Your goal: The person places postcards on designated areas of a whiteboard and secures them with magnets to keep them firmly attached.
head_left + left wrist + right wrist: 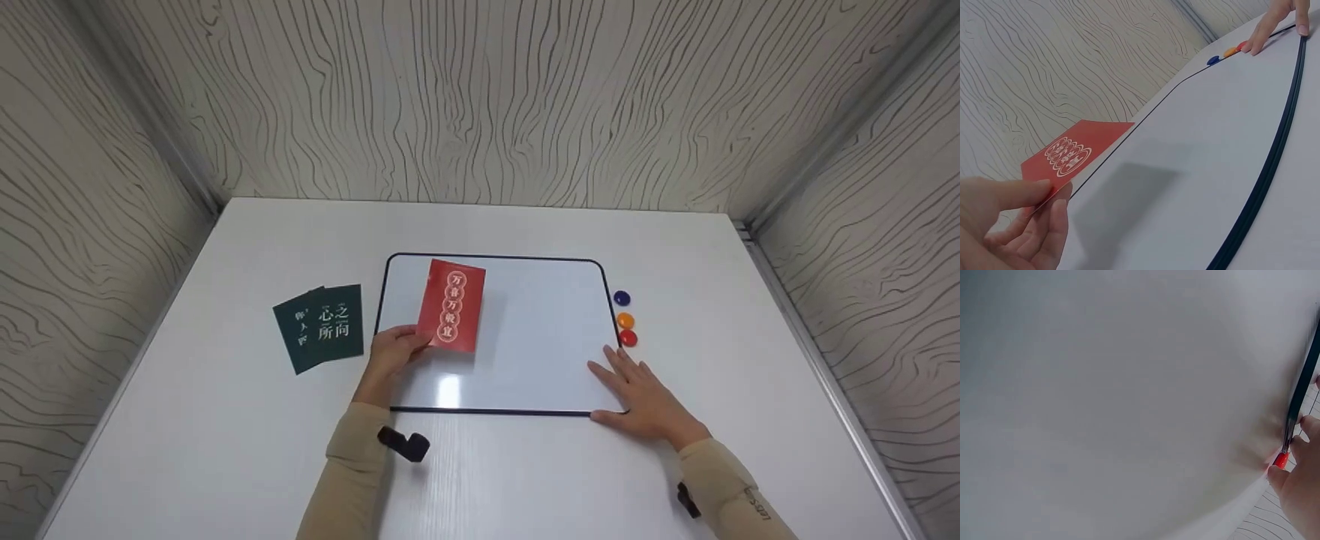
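Between thumb and fingers, my left hand point(395, 351) pinches a red card point(452, 306) with white characters in linked circles. The card is raised over the left part of a black-edged whiteboard point(540, 337), and its shadow falls on the surface in the left wrist view. My right hand point(645, 397) lies with spread fingers over the board's lower right corner, thumb at the bottom edge. Just beyond those fingertips is a red round magnet point(628, 338); in the right wrist view the right hand point(1303, 478) shows only partly.
An orange magnet point(625, 321) and a dark blue magnet point(622, 298) line the board's right edge above the red one. Two overlapping dark green cards point(341, 343) with white characters lie left of the board on the white table point(187, 420). Wood-patterned walls point(480, 105) enclose the table's back and sides.
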`<state>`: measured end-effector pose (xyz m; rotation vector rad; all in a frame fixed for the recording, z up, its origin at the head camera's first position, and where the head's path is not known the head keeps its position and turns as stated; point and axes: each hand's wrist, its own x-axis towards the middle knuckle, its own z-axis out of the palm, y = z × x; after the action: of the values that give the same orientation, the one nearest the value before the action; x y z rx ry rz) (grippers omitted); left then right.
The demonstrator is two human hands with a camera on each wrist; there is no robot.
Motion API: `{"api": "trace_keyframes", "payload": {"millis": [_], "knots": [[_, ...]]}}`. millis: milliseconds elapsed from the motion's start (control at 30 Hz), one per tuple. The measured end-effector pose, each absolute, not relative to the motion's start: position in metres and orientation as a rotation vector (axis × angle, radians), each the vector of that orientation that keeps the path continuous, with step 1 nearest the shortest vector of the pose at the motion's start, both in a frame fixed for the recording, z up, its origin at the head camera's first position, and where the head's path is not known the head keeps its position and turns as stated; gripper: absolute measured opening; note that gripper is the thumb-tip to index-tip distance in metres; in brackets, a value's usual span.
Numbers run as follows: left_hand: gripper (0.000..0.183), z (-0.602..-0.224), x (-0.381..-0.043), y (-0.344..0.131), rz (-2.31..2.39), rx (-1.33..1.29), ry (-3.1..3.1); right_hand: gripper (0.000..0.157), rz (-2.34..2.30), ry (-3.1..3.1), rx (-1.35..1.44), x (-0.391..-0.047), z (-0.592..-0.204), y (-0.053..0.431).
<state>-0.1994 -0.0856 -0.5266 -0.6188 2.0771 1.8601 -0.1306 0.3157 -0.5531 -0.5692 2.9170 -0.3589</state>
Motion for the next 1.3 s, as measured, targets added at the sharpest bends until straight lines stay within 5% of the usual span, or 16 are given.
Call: {"api": "trace_keyframes", "payload": {"millis": [1300], "knots": [[0.037,-0.522,-0.207,-0.024,1.956,-0.549,1.899,0.081,-0.374,2.887,-0.545,-0.133,-0.553,0.315]]}}
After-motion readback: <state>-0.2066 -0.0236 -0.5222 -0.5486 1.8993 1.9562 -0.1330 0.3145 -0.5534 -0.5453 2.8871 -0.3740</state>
